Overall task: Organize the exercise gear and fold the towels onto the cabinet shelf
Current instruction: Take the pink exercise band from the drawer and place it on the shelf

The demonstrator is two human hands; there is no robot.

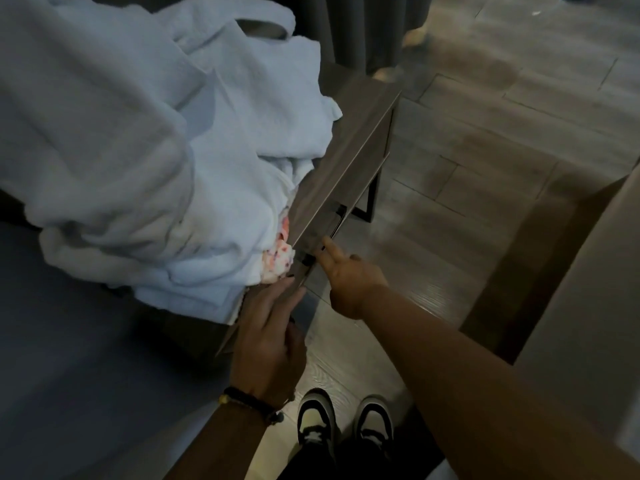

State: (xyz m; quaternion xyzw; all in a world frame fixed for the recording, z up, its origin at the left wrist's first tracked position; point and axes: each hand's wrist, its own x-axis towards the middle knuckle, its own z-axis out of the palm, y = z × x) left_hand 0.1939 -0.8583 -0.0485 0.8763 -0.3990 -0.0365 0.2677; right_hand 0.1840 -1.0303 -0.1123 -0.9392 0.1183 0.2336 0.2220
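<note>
A heap of pale blue-white towels [145, 140] lies crumpled and unfolded on top of a low grey wood-grain cabinet [349, 133], covering most of its top and spilling over the left edge. At the near side of the heap, a white cloth with pink and red spots [280, 251] pokes out from under the towels, right against the cabinet's front edge. The left hand [266, 337] lies on the near corner of the cabinet with its fingers straight and together, holding nothing. The right hand [349, 275] reaches to the cabinet's front face, its fingers extended toward a dark metal handle [334, 226]; whether they curl behind the front edge cannot be told. A beaded bracelet [249, 403] circles the left wrist. Below, two black-and-white sneakers [346, 424] stand on the grey plank floor [502, 98].
</note>
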